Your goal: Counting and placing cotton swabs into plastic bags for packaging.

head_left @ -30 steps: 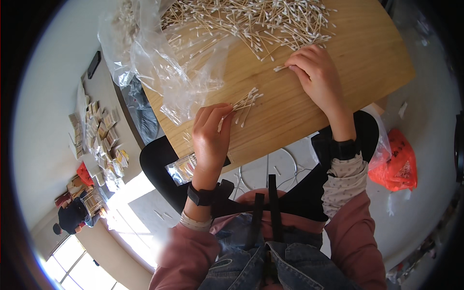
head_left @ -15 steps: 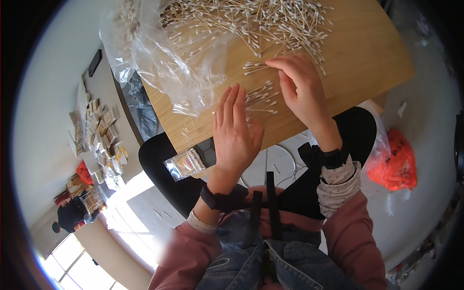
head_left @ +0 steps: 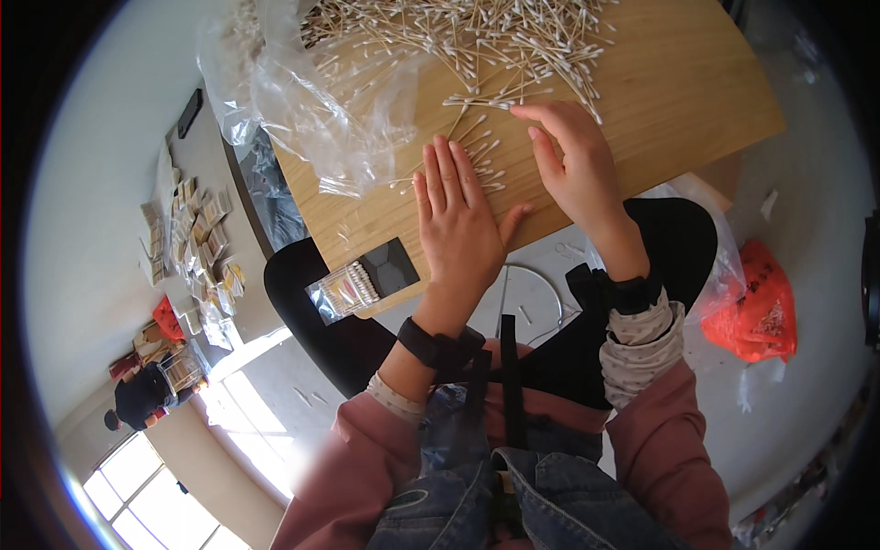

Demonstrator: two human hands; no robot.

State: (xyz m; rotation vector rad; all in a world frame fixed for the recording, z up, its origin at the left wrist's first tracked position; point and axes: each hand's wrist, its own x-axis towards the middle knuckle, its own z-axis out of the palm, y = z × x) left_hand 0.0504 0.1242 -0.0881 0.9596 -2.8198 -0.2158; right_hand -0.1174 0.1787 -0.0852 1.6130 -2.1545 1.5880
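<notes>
My left hand (head_left: 463, 220) lies flat near the front edge of a wooden table (head_left: 678, 82), fingers stretched and thumb spread. Beneath and beside its fingers are several loose cotton swabs (head_left: 486, 151), partly hidden by the hand. To the right, my right hand (head_left: 577, 160) is open, its thumb and index finger apart and nothing visible between them. The index fingertip is close to the white tips of swabs at the near edge of a large heap of cotton swabs (head_left: 513, 41). A crumpled clear plastic bag (head_left: 339, 137) lies left of the heap.
A clear packet of swabs (head_left: 344, 293) rests by a dark flat piece (head_left: 390, 264) at the table's near left corner. A red plastic bag (head_left: 753, 316) is at the right. Many small packets (head_left: 202, 238) cover a surface on the left, where another person (head_left: 142, 396) is in the distance.
My left hand has shifted right and forward, covering more of the loose swabs and uncovering the dark flat piece. My right hand has stayed nearly in place, still open.
</notes>
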